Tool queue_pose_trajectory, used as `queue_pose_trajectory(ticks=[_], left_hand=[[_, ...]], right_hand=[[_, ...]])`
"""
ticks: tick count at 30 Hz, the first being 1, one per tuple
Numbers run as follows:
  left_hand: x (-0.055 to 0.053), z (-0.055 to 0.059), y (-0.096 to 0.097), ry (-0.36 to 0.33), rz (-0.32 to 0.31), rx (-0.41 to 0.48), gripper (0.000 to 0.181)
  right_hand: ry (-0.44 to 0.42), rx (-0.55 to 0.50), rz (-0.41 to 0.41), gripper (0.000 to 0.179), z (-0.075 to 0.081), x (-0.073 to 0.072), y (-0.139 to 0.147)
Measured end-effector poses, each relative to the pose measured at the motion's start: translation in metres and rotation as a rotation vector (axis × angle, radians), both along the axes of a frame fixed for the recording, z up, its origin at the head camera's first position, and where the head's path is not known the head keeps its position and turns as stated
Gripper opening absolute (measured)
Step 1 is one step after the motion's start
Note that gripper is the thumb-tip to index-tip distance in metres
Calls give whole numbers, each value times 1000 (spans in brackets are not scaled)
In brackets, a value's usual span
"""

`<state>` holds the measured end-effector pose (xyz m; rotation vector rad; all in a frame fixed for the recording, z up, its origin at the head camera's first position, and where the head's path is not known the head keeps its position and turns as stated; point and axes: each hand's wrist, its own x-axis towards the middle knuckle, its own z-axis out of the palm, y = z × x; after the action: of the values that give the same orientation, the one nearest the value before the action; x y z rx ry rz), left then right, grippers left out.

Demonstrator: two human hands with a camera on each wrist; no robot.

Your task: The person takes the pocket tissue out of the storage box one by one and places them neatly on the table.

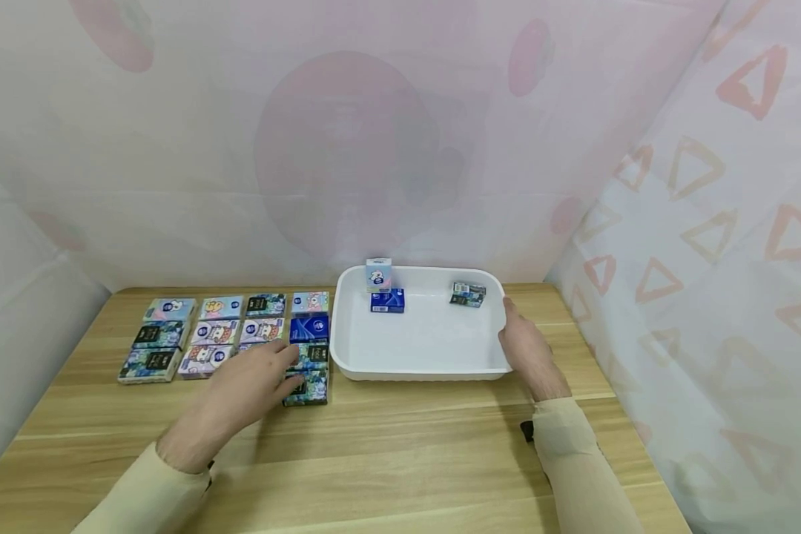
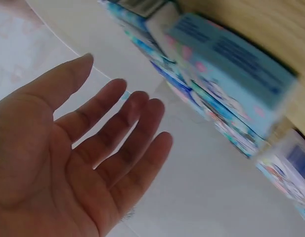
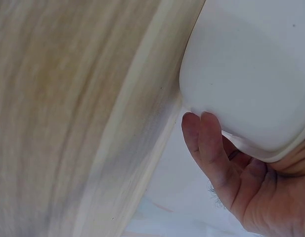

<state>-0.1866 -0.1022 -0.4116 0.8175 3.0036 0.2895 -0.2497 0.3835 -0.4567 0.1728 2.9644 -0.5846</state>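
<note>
My left hand (image 1: pixel 254 377) hovers over the right-hand columns of small tissue packs, its fingers loosely bent with nothing between them. In the left wrist view the palm faces the camera, apart from a light blue tissue pack (image 2: pixel 236 64). Nearest its fingertips in the head view are two dark floral packs (image 1: pixel 309 387) and a dark blue pack (image 1: pixel 309 328). My right hand (image 1: pixel 526 343) grips the right end of a white plastic tub (image 1: pixel 420 337). The right wrist view shows fingers (image 3: pixel 211 138) curled under the tub's rim.
Inside the tub lie a blue pack (image 1: pixel 388 301), a light blue pack (image 1: pixel 378 276) leaning at the back left, and dark floral packs (image 1: pixel 468 294) at the back right. More tissue packs (image 1: pixel 156 334) lie in columns at the left. A patterned curtain (image 1: pixel 400 148) borders the wooden table (image 1: pixel 407 460).
</note>
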Motion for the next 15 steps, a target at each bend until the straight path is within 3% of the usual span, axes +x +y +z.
queue_pose_trajectory(ticks=[8,15], left_hand=[[-16,6,35,23,-8,34,25],[-33,4,65,15,-27,53,25]], right_hand=[[-7,0,-7,71,-1,-1,-1],[-7,0,-6,71,0,-1,-1]])
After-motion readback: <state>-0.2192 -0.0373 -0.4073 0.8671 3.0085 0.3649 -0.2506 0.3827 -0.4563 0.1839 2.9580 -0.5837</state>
